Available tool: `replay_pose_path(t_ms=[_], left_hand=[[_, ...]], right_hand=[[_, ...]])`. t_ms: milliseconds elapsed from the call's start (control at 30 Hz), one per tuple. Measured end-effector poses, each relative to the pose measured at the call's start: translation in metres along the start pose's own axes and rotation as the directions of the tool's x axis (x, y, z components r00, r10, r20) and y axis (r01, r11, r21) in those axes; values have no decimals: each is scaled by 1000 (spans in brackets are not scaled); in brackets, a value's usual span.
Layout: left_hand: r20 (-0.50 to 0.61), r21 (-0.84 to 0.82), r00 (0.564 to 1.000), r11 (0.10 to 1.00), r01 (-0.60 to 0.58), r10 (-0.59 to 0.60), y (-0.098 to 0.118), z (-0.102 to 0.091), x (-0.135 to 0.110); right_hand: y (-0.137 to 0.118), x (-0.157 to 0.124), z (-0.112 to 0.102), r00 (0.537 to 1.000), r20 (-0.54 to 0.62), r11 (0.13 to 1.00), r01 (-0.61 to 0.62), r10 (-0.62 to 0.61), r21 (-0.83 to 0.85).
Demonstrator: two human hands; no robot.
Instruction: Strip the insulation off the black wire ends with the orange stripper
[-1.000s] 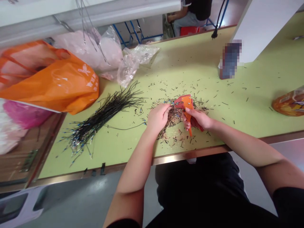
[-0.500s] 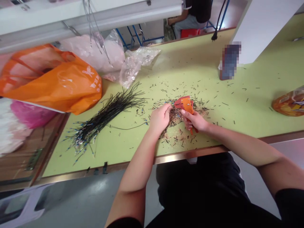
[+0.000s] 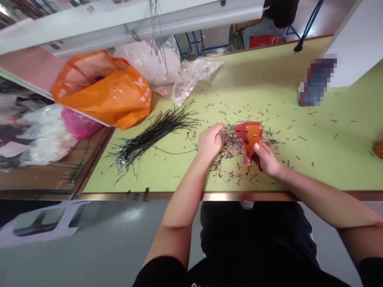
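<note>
My left hand (image 3: 210, 142) is closed in a pinch above the table. A thin black wire (image 3: 176, 153) with a blue end runs to its wrist side; the part between the fingers is hidden. My right hand (image 3: 266, 158) is wrapped around the handles of a red and orange wire stripper (image 3: 253, 133). Its head points left, a small gap from my left fingertips. Under both hands lies a heap of black insulation scraps and copper strands (image 3: 231, 145). To the left rests a bundle of black wires (image 3: 155, 133), many with blue ends.
An orange bag (image 3: 119, 95) and clear plastic bags (image 3: 194, 75) lie at the back left. A pixelated upright object (image 3: 318, 81) leans by a white post (image 3: 356, 52). An orange item (image 3: 378, 148) is at the right edge. A person (image 3: 269, 24) sits beyond the table.
The stripper has come away from my left fingertips, moving right in my right hand. My view has turned left and levelled, so the table's things appear farther right.
</note>
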State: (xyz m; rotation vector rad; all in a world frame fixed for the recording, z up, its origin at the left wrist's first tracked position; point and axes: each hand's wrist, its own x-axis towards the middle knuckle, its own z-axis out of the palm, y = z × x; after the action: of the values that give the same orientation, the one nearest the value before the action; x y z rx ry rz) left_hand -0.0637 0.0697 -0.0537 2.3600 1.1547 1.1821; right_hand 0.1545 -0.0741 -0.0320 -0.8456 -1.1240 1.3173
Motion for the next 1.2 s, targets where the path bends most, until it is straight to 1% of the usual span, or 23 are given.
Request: replay_pose_path(t_ms=[33, 67, 100, 133, 167, 200, 233, 267, 300, 333, 367, 433, 467, 567, 667, 767, 867, 933, 1067, 1200], left_hand=[[-141, 14, 988, 998, 68, -65, -15, -6, 4], [-291, 21, 949, 991, 131, -119, -31, -12, 9], [-361, 24, 920, 984, 175, -155, -45, -19, 13], [-405, 26, 898, 979, 201, -174, -55, -24, 16], [-421, 26, 890, 978, 206, -176, -61, -26, 18], [-407, 28, 898, 981, 192, -164, -61, -25, 18], [-364, 27, 920, 986, 164, -143, -55, -20, 16], [-304, 24, 946, 991, 128, -115, -45, -14, 13], [-223, 19, 972, 996, 84, -78, -32, -6, 9], [-111, 23, 994, 999, 27, -24, -17, 1, 3], [-28, 26, 999, 1000, -17, 18, -2, 6, -2], [44, 41, 997, 997, -63, 61, 21, 11, -9], [62, 49, 995, 996, -77, 74, 28, 10, -11], [84, 70, 992, 993, -99, 93, 39, 3, -11], [73, 86, 989, 987, -134, 128, 47, -3, -11], [75, 93, 977, 974, -206, 199, 61, -7, -15], [129, 100, 954, 954, -283, 270, 75, -10, -19], [160, 105, 940, 942, -320, 302, 80, -11, -21], [140, 79, 928, 930, -359, 346, 82, -9, -23], [128, 68, 932, 934, -350, 340, 82, -7, -24]], right_hand=[[-9, -1, -5, 995, -41, 995, 92, -91, 27], [-18, -2, -10, 977, -91, 979, 197, -191, 60], [-28, -2, -15, 950, -158, 953, 287, -270, 99], [-36, -2, -21, 924, -242, 935, 332, -296, 125], [-41, -1, -25, 907, -296, 927, 350, -299, 135], [-42, 1, -27, 901, -334, 931, 337, -277, 140], [-40, 3, -28, 913, -336, 945, 293, -232, 145], [-34, 5, -27, 934, -310, 961, 231, -175, 151], [-27, 6, -25, 958, -263, 975, 162, -117, 155], [-19, 6, -23, 978, -202, 985, 88, -57, 147], [-11, 7, -21, 990, -143, 990, 32, -13, 135], [2, 5, -17, 999, -25, 993, -44, 47, 108], [5, 4, -16, 998, 25, 992, -64, 61, 106], [9, 1, -13, 991, 115, 987, -89, 73, 134], [10, 2, -9, 986, 135, 982, -117, 97, 147], [15, 4, -7, 986, 117, 983, -135, 121, 126], [23, 6, -5, 988, 98, 985, -130, 119, 112], [28, 6, -5, 990, 82, 986, -123, 114, 113], [36, 4, -8, 990, 42, 985, -139, 135, 106], [41, 2, -10, 986, -25, 980, -164, 168, 113]])
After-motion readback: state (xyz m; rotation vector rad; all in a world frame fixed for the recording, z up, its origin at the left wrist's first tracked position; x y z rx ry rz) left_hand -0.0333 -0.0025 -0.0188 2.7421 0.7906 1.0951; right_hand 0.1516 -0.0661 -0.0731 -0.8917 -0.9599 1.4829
